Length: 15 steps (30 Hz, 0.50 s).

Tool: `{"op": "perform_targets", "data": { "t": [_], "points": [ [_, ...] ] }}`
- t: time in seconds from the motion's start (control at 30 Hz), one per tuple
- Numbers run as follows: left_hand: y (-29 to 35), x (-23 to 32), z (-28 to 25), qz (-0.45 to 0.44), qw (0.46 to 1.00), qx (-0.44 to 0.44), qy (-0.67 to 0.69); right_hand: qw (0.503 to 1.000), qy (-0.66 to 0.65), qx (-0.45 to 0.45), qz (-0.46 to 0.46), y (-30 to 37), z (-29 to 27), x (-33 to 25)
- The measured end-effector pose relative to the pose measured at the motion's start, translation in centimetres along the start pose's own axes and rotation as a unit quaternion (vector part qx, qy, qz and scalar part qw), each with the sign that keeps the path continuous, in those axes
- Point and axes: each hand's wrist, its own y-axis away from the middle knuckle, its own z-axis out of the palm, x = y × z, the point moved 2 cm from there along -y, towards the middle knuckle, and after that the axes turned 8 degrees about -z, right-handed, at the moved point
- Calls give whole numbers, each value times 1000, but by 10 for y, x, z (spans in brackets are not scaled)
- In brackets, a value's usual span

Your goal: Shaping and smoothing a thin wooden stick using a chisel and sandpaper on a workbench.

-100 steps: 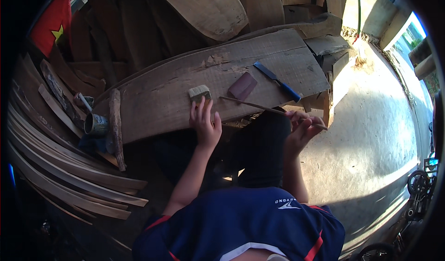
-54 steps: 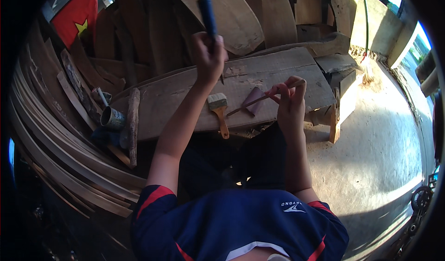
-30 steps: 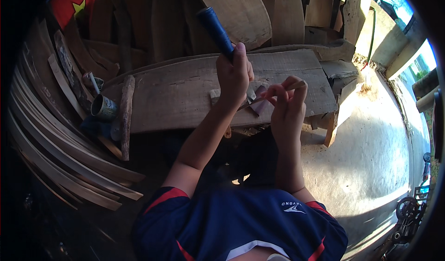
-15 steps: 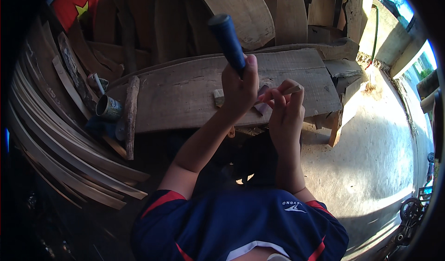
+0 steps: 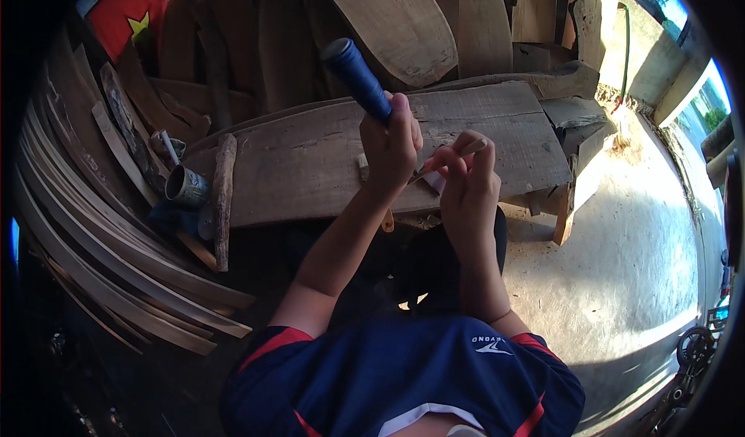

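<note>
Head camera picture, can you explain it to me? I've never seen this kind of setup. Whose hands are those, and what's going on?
There is no machine here, just a person's two bare hands. A wide fisheye camera worn on the head looks down, so straight edges bend near the rim.

The left hand grips a tool with a round blue handle; the hand hides much of the rest. The right hand pinches a slim wooden stick.

Below them is a broad brown wooden plank. On it, partly hidden, are a pale-bristled brush and a purplish flat piece.
</note>
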Motion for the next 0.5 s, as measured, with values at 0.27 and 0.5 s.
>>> {"op": "perform_targets", "data": {
  "t": [0.27, 0.5],
  "points": [
    [-3, 5, 0, 22, 998, -8, -63, 1000, 18, -4, -10, -3, 5, -9],
    [-1, 12, -1, 11, 999, 12, -33, 1000, 0, 7, -13, -2, 7, -6]
  ]
}}
